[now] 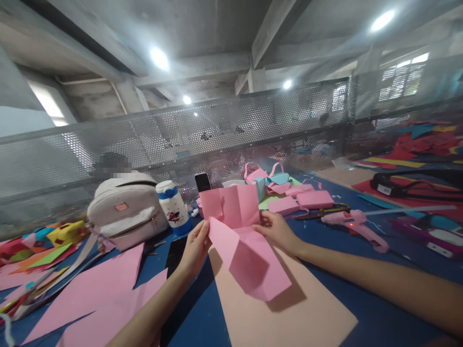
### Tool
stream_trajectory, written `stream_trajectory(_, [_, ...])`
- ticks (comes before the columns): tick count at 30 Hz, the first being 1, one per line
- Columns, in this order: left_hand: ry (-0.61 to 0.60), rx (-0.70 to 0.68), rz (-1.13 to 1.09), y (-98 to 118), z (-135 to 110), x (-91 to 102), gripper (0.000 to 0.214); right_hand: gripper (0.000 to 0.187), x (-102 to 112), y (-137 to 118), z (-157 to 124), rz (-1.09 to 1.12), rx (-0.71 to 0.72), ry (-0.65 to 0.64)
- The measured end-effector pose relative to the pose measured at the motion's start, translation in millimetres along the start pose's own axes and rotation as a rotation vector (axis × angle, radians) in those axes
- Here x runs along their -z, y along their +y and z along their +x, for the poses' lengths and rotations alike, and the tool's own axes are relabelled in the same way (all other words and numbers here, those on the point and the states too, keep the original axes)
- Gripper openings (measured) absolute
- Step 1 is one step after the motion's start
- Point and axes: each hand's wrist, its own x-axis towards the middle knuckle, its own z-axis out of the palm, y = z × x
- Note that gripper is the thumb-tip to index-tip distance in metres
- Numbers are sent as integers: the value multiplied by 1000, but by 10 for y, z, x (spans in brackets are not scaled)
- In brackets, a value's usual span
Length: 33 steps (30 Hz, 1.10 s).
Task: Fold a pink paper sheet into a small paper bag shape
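Note:
Between my two hands a creased pink sheet of paper (249,250) is held up, its folded panels partly open. My left hand (197,243) pinches its left edge, thumb on the near side. My right hand (277,231) grips the right edge, with the fingers curled behind. The paper's upper part stands upright and its lower flap slopes toward me. Below it lies a peach sheet (311,308), which catches its shadow. Just beyond are small pink paper bags and boxes (314,198), with a light blue paper bag (278,180) among them.
A pink glue gun (358,224) lies to the right, near scissors (325,210) and a purple device (427,233). White backpack (125,207), bottle (173,207) and upright phone (202,181) stand behind. Pink sheets (94,289) cover the left. A perforated metal screen (217,130) borders the back.

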Motion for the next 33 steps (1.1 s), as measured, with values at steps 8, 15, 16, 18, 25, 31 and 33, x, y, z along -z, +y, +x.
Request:
stream_trajectory(8, [94,8,-9,8,40,40,49,12,27,-58,5,-31,24,25])
stream_trajectory(15, [62,12,12,-23,24,50,46,10,9,-87,-36,-61,84,47])
stream_trajectory(16, [55,12,17,-24,22,50,45,10,5,-100,-41,-65,96,45])
stream_trajectory(18, [42,8,24,-25,20,44,43,9,-1,-131,-50,-70,119,35])
stream_trajectory(25, [-35,4,50,-20,6,-6,40,9,-6,-156,-53,-68,125,-38])
stream_trajectory(31, [-111,12,92,-41,-6,3,39,12,-22,-131,-52,-1,32,-102])
stream_trajectory(33, [-122,11,98,-46,-9,8,39,15,-35,-134,-58,18,18,-100])
